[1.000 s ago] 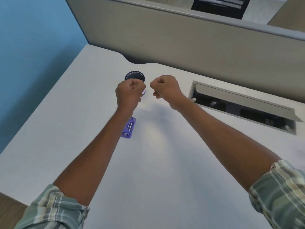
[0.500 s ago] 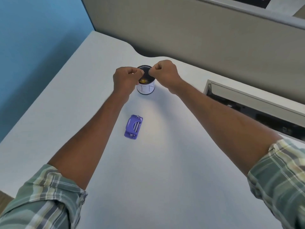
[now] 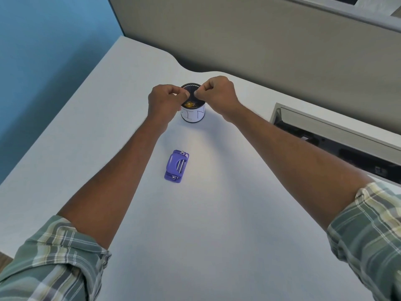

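A black mesh cup [image 3: 193,115], wrapped in a white paper label with pen strokes, stands upright on the far part of the white desk [image 3: 217,224], and something small and yellow [image 3: 189,104] is seen at its bottom. Both hands are held over its mouth. The left hand [image 3: 166,101] is curled, with thumb and forefinger tip brought together at the near left rim. The right hand [image 3: 218,95] is likewise curled, its fingertips pinched at the right rim. Whether anything thin or tiny is pinched between them cannot be told. The step in hand is judged to be a small thing being worked or released over the cup. For this to be done well, the pinch is best kept directly above the opening and low, so that whatever is let go falls inside rather than onto the desk. The light cup should not be nudged by the knuckles, as it could tip. A purple desk tool [image 3: 176,166], possibly a small punch, lies flat nearer the person, well apart from the cup, between the forearms. An open cable hatch [image 3: 325,127] is set into the desk at the right.
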`<state>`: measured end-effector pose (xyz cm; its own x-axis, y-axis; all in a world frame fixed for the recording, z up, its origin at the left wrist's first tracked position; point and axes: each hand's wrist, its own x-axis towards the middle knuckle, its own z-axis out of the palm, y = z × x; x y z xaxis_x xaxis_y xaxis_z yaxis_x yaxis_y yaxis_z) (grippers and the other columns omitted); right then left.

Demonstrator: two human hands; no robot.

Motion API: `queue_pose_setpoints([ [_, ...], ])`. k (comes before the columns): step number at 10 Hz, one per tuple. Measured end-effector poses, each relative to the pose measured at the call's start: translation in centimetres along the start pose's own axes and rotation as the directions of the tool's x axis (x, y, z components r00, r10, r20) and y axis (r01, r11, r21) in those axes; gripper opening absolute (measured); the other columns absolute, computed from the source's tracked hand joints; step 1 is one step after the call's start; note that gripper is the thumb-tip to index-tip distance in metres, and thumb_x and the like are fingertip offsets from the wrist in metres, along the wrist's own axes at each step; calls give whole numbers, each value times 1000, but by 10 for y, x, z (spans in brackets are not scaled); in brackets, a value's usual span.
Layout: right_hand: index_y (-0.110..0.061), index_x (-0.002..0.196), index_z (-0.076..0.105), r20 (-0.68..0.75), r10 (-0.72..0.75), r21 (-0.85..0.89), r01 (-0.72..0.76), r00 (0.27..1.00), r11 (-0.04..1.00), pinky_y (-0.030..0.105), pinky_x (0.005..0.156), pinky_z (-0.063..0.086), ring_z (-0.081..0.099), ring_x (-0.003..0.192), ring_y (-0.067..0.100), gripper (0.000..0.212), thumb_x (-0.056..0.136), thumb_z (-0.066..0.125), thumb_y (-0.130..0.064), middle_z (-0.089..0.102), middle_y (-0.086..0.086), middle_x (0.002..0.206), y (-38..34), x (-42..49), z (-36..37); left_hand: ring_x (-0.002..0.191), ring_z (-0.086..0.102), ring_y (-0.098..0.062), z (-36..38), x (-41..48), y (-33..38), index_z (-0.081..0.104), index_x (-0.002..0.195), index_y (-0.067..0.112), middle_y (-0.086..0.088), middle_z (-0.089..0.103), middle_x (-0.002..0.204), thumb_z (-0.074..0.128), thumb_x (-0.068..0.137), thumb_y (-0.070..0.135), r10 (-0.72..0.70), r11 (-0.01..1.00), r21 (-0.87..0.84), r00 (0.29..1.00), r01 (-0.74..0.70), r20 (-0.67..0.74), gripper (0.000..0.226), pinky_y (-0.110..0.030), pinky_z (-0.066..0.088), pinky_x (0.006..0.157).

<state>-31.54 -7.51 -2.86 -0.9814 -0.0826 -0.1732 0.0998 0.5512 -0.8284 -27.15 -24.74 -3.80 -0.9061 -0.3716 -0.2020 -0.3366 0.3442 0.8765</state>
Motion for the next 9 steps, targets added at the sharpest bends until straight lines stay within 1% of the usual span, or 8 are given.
queue_pose_setpoints([
  [1,-2,86,81,5,3,-13,-3,1000,1000,31,68,52,62,71,13,14,88,75,-15,78,6,83,0,-1,1,54,58,-11,1,1,-1,87,98,16,0,68,64,79,91,30,-8,1000,-4,1000,8,2,18,-27,52,67],
  [2,2,92,80,4,-12,-35,12,1000,999,34,71,53,62,78,18,20,90,69,-14,80,20,99,1,-2,2,57,59,-13,3,4,-4,87,101,15,0,68,66,76,96,30,-20,1000,-7,1000,20,14,20,-28,52,68],
  [4,-7,90,83,-13,-19,-16,19,1000,1000,42,84,63,72,86,19,11,89,77,-16,80,1,90,-3,-5,-1,58,61,-13,3,4,-4,86,96,22,0,71,71,77,94,33,-28,999,-18,1000,28,2,14,-28,54,66],
  [5,-8,90,82,-18,-15,-15,15,1000,1000,45,85,64,72,84,19,11,88,79,-18,77,-2,86,-5,-8,-4,56,62,-11,3,2,-2,84,96,20,1,73,74,81,91,33,-22,1000,-9,1000,22,-7,15,-27,55,64],
  [6,-12,123,78,-54,-20,-33,19,998,999,43,95,62,69,97,23,31,94,65,-12,75,1,103,-7,-17,-9,58,64,-10,6,-8,6,82,99,18,-3,77,84,80,88,30,-17,1000,7,1000,18,-14,16,-25,54,62],
  [7,-16,150,61,-60,-40,-17,39,997,999,37,96,55,61,101,21,55,95,61,-9,71,3,125,-7,-29,-18,68,68,-12,8,-16,15,80,103,24,-3,79,96,73,89,24,6,1000,-8,1000,-6,-5,15,-25,52,62],
  [8,-16,158,50,-95,-60,-49,56,994,997,37,103,49,59,120,21,64,95,63,-11,64,5,142,4,-46,-42,88,76,-18,17,-35,38,77,111,28,6,79,99,73,92,36,67,997,-31,998,-66,17,21,-24,59,59],
  [9,-14,157,50,-141,-47,-95,34,989,995,37,105,48,58,131,21,60,99,64,-17,61,4,148,17,-57,-62,88,79,-19,25,-49,50,75,114,29,5,80,92,73,93,44,117,993,-29,992,-116,44,26,-34,67,74],
])
